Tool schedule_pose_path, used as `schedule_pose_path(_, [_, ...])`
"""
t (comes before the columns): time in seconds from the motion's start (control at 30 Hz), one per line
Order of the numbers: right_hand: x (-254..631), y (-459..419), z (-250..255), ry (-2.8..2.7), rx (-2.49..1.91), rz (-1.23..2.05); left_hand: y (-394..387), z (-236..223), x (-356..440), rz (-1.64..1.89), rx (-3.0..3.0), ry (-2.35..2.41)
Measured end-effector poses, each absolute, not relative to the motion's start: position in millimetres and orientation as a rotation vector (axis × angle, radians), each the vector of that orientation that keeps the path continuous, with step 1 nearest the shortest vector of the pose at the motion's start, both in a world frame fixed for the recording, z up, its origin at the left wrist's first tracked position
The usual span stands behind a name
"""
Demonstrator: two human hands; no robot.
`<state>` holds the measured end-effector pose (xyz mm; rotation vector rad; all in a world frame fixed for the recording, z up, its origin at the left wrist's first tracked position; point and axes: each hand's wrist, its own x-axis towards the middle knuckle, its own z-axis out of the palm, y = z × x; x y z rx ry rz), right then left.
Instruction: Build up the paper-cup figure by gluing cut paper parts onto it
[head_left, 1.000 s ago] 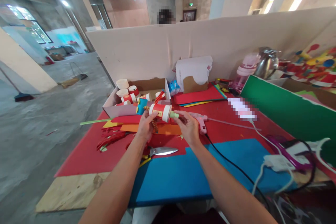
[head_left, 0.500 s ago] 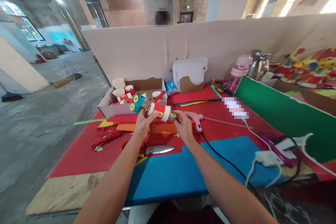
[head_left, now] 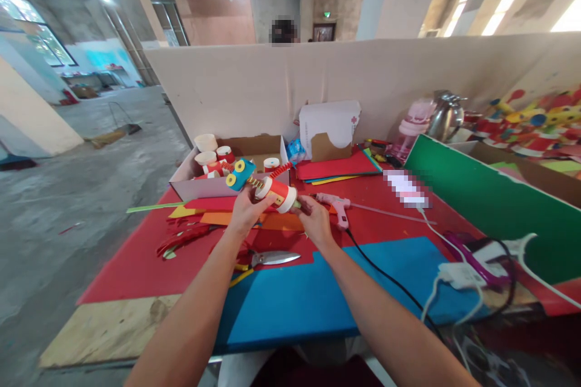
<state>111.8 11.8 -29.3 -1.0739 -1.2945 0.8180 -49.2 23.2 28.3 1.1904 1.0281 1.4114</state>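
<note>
A paper-cup figure (head_left: 282, 195) is held over the table between both hands. It has a red-and-white cup body, a springy folded-paper neck, a blue head (head_left: 241, 174) with yellow round eyes, and a red folded strip on its upper side. My left hand (head_left: 247, 211) is closed round the neck end of the cup. At the cup's other end, my right hand (head_left: 314, 217) pinches a small green paper piece (head_left: 297, 204), mostly hidden by the fingers. Below the hands lie scissors (head_left: 276, 258) with yellow handles. To the right rests a pink glue gun (head_left: 339, 207).
Behind the hands stands a cardboard box (head_left: 195, 188) of paper cups. Red paper sheets (head_left: 336, 164) lie behind, orange strips (head_left: 276, 221) nearer. Blue paper (head_left: 290, 305) covers the front. At right are a green-sided box (head_left: 490, 205), white cables and a power adapter (head_left: 460, 275).
The figure has tilted slightly, its green end dipping and its head turning a little, while both hands keep hold of it. The view has shifted slightly.
</note>
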Motion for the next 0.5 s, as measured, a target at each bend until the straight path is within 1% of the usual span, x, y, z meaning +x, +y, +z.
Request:
schedule_pose_path(0.17, [112.8,10.1,-27.0,-1.341,-1.115,0.793,22.2,26.8,-48.0,1.409,1.301,1.127])
schedule_pose_path(0.5, [112.2,9.2,-26.2,-1.387,-1.168,0.759,22.9,19.7,-49.8,1.385,1.458,1.141])
